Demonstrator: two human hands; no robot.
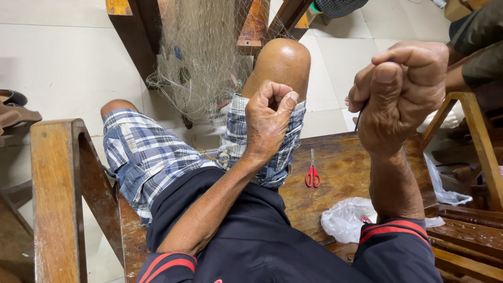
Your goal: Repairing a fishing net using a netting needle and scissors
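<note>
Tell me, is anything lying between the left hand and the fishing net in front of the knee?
Nothing visible does. The left hand rests pinched against the raised knee, and the fishing net hangs just beyond it, to the knee's left. Only open air separates them.

Bright, even indoor light fills the scene, seemingly from overhead. At twelve o'clock a glossy highlight sits on the raised knee (280, 60). The pale floor tiles (63, 57) at ten o'clock look washed out, nearly blown. Shadows stay soft under the wooden bench (346, 167). The right hand (401, 91) at two o'clock is slightly soft, perhaps motion blur. Lines bow outward towards the frame edges.
</note>
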